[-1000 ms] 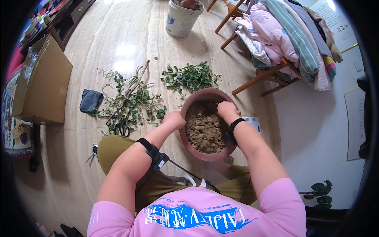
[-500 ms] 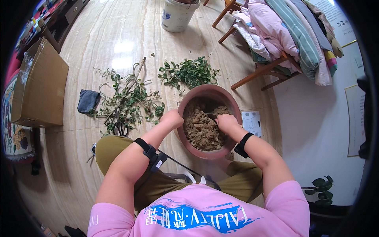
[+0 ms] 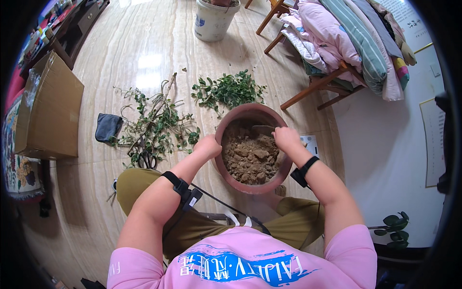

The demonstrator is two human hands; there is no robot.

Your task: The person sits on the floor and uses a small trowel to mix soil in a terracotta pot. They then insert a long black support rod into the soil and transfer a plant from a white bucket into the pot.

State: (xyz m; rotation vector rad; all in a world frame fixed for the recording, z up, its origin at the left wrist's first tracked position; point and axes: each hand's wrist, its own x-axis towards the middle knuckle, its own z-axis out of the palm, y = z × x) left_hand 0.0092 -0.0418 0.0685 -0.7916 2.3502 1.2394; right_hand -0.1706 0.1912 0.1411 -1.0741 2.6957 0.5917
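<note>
A reddish-brown clay pot (image 3: 250,188) stands before me between my legs, filled partway with crumbly brown soil (image 3: 250,156). My left hand (image 3: 208,147) is closed on the pot's left rim. At the right side of the pot, my right hand (image 3: 288,139) grips a small digging tool that looks like a trowel (image 3: 262,128). Its thin greyish blade reaches over the soil toward the far inner wall; the handle is hidden in my fist.
Leafy cuttings (image 3: 231,90) lie beyond the pot, with trimmed branches (image 3: 161,118), scissors (image 3: 147,158) and a dark cloth (image 3: 108,127) to the left. A white scale (image 3: 310,144) sits right. A cardboard box (image 3: 50,106), white bucket (image 3: 211,21) and bedding-laden chair (image 3: 313,90) stand around.
My right hand has moved up and slightly right toward the pot's rim, lifting the trowel's blade out of the soil. The soil surface looks shifted. My left hand stays on the rim.
</note>
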